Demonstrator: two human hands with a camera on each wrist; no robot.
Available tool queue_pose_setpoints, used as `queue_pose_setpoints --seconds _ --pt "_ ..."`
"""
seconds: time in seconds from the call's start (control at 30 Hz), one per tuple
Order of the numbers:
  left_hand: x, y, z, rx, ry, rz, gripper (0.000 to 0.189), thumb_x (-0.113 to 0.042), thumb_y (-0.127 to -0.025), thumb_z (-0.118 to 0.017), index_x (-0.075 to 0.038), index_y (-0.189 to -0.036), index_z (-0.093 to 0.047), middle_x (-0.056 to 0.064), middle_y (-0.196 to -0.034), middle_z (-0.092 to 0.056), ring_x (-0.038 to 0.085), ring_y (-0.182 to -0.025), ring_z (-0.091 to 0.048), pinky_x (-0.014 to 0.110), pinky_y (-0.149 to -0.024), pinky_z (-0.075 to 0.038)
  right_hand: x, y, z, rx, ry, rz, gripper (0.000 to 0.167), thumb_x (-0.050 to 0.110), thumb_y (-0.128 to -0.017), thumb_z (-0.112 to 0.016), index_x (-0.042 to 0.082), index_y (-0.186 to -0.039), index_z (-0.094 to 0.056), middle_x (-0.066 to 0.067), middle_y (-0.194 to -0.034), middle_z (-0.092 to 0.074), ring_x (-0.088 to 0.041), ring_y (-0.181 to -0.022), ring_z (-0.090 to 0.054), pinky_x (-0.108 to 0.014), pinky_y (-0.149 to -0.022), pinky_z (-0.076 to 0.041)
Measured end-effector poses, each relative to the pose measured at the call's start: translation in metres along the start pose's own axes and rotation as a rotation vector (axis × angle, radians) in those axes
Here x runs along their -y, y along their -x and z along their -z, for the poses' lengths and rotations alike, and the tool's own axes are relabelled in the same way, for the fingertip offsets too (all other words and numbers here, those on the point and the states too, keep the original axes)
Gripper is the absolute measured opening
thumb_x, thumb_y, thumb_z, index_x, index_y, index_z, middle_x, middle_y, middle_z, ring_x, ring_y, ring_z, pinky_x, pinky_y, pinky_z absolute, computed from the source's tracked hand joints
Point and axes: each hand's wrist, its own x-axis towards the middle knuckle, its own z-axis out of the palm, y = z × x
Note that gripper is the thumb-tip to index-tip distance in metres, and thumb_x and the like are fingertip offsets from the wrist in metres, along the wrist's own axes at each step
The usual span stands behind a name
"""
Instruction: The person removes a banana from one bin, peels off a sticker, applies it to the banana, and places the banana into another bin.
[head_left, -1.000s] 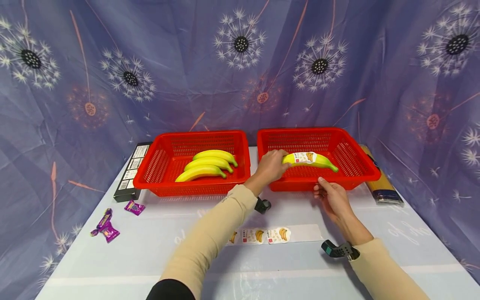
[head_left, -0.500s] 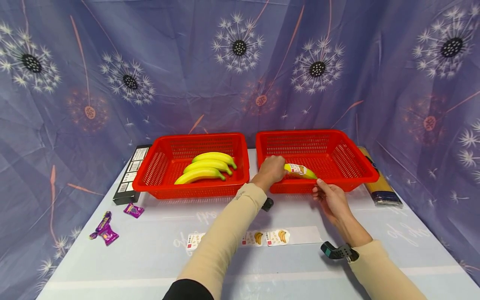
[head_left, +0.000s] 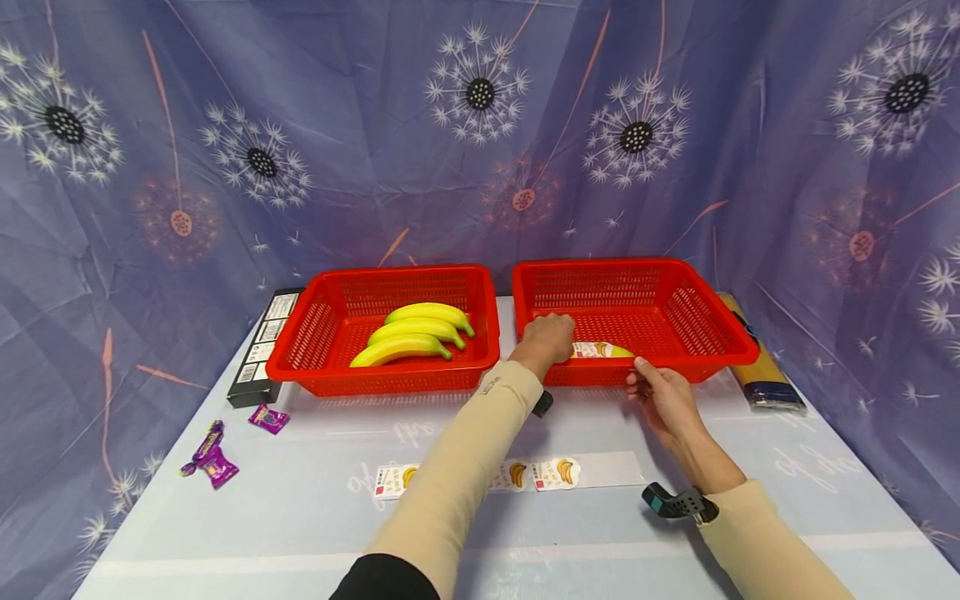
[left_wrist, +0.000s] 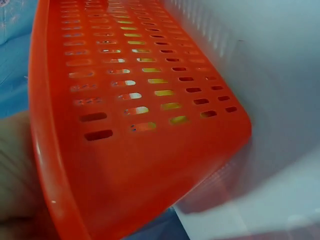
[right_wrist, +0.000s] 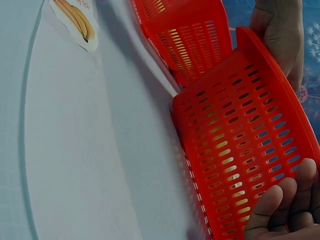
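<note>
Inside the right red basket (head_left: 637,364), my left hand (head_left: 549,340) reaches over the front rim and holds the left end of a banana (head_left: 622,352). A white sticker (head_left: 592,350) with a banana print is on the fruit. The fingertips are hidden behind the back of the hand and the basket wall. In the left wrist view, yellow banana (left_wrist: 163,93) shows through the slots. My right hand (head_left: 666,396) grips the front rim of that basket, thumb at the rim, fingers (right_wrist: 270,206) curled against the outer wall.
The left red basket (head_left: 382,383) holds three bananas (head_left: 423,329). A strip of banana stickers (head_left: 555,473) lies in front. Purple wrapped candies (head_left: 217,465) and a black box (head_left: 258,354) are at left. A yellow package (head_left: 765,375) lies right of the baskets.
My left hand has lowered the banana from above the right basket's front rim down into it, shifting it slightly left. My right hand has stayed at the rim.
</note>
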Motion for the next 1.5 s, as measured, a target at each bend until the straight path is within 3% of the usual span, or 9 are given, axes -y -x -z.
queue_pose_setpoints --seconds 0.13,0.37,0.47,0.63,0.83,0.9,1.1,1.3,1.5 --pt "0.004 0.001 -0.001 -0.043 0.031 -0.037 0.015 -0.024 -0.09 -0.058 -0.019 -0.102 -0.066 -0.002 -0.106 -0.067 0.017 -0.101 -0.062 0.034 -0.079 -0.052 0.0 0.0 0.0 -0.012 0.0 -0.002 0.025 0.026 -0.092 -0.06 0.01 -0.074 -0.068 0.004 -0.064 -0.066 -0.009 -0.058 -0.059 -0.019 -0.06 -0.051" --pt "0.012 0.014 -0.001 -0.192 0.163 -0.13 0.028 -0.024 -0.09 -0.059 -0.017 -0.116 -0.065 -0.001 -0.116 -0.065 0.017 -0.112 -0.059 0.031 -0.092 -0.048 0.001 0.002 -0.002 -0.015 0.032 -0.002 0.024 0.027 -0.092 -0.059 0.011 -0.076 -0.066 0.005 -0.064 -0.066 -0.009 -0.059 -0.058 -0.019 -0.061 -0.05" --pt "0.016 0.024 0.005 -0.238 0.244 -0.148 0.028 -0.025 -0.09 -0.058 -0.018 -0.117 -0.064 0.0 -0.116 -0.063 0.018 -0.114 -0.057 0.03 -0.096 -0.046 0.001 0.006 -0.006 -0.009 0.155 -0.024 0.024 0.031 -0.093 -0.058 0.008 -0.085 -0.064 0.006 -0.068 -0.064 -0.008 -0.062 -0.057 -0.02 -0.063 -0.051" --pt "0.032 0.043 0.017 -0.291 0.406 -0.132 0.029 -0.026 -0.091 -0.059 -0.017 -0.118 -0.063 0.001 -0.117 -0.059 0.018 -0.111 -0.054 0.032 -0.093 -0.047 0.002 0.018 -0.019 0.029 0.481 -0.013 0.036 0.034 -0.095 -0.055 -0.001 -0.099 -0.058 0.008 -0.077 -0.061 -0.01 -0.072 -0.057 -0.022 -0.068 -0.051" --pt "0.07 0.058 0.031 -0.404 0.517 -0.117 0.031 -0.024 -0.089 -0.061 -0.014 -0.118 -0.061 0.005 -0.114 -0.06 0.021 -0.107 -0.055 0.036 -0.093 -0.045 0.004 0.026 -0.046 0.069 0.646 0.145 0.035 0.028 -0.093 -0.059 -0.006 -0.102 -0.057 -0.003 -0.084 -0.062 -0.016 -0.075 -0.059 -0.027 -0.07 -0.053" --pt "0.086 0.062 0.033 -0.446 0.545 -0.11 0.032 -0.022 -0.087 -0.062 -0.012 -0.118 -0.062 0.007 -0.113 -0.061 0.023 -0.107 -0.055 0.037 -0.093 -0.045 0.005 0.029 -0.057 0.099 0.683 0.206 0.034 0.026 -0.092 -0.061 -0.005 -0.105 -0.059 -0.003 -0.086 -0.062 -0.013 -0.076 -0.058 -0.025 -0.071 -0.052" --pt "0.134 0.073 0.038 -0.457 0.604 -0.031 0.039 -0.022 -0.086 -0.064 -0.009 -0.122 -0.057 0.011 -0.117 -0.057 0.027 -0.111 -0.054 0.041 -0.096 -0.044 0.004 0.031 -0.093 0.173 0.75 0.319 0.033 0.024 -0.089 -0.065 0.003 -0.113 -0.061 -0.009 -0.101 -0.066 -0.009 -0.086 -0.058 -0.019 -0.074 -0.047" --pt "0.179 0.083 0.035 -0.413 0.561 0.039 0.042 -0.023 -0.088 -0.062 -0.008 -0.126 -0.053 0.015 -0.123 -0.053 0.03 -0.116 -0.048 0.046 -0.097 -0.04 -0.006 0.026 -0.13 0.217 0.759 0.318 0.039 0.021 -0.086 -0.067 0.006 -0.122 -0.057 -0.01 -0.116 -0.064 -0.021 -0.1 -0.062 -0.034 -0.088 -0.05" --pt "0.22 0.093 0.03 -0.355 0.527 0.095 0.043 -0.023 -0.089 -0.06 -0.005 -0.127 -0.054 0.019 -0.127 -0.053 0.036 -0.121 -0.041 0.05 -0.102 -0.034 -0.021 0.019 -0.16 0.241 0.775 0.242 0.055 0.023 -0.087 -0.066 0.006 -0.135 -0.046 -0.016 -0.136 -0.053 -0.032 -0.118 -0.058 -0.044 -0.095 -0.048"
